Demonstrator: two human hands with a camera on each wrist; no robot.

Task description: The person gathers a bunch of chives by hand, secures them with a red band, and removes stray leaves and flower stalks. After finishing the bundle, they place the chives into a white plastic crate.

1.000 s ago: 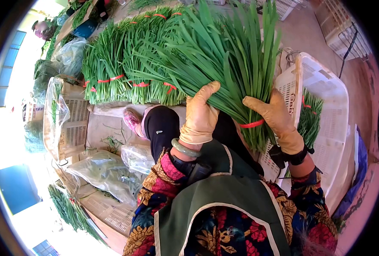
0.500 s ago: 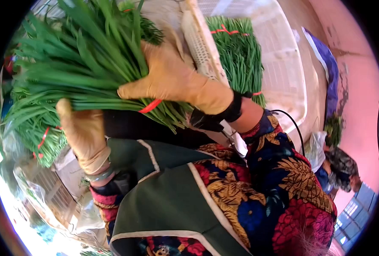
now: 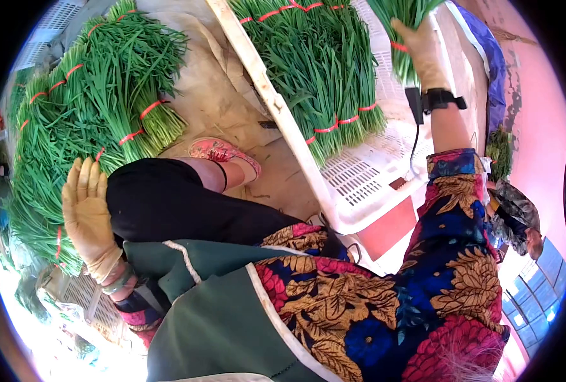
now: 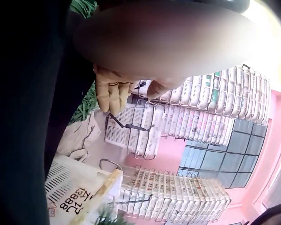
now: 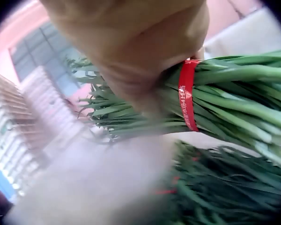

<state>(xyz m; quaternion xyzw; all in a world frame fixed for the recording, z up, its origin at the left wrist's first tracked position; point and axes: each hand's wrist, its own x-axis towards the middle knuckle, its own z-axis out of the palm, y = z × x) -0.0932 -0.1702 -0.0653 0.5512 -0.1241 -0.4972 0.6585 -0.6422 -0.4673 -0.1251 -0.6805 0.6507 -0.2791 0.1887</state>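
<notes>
Near the top right of the head view, my gloved right hand [image 3: 431,60] grips a bundle of Chinese chives [image 3: 405,16] bound with red tape. It is held over the far side of a white plastic crate [image 3: 267,92]. Taped chive bundles [image 3: 315,70] lie side by side in that crate. The right wrist view shows the glove wrapped round the held bundle [image 5: 243,101] beside its printed red tape [image 5: 187,96]. My gloved left hand [image 3: 89,213] holds nothing; its fingers are straight and point upward beside my knee, next to a pile of chive bundles [image 3: 105,83].
My leg and a pink shoe [image 3: 226,158] lie between the pile and the crate. A purple sheet [image 3: 490,70] lies along the pink wall beyond the crate. Another person [image 3: 512,216] is at the right edge. Stacked white crates [image 4: 178,192] appear in the left wrist view.
My right hand has carried the chive bundle away to the right, over the crate. My left hand has come off the bundle. The head view has turned right, towards the crate.
</notes>
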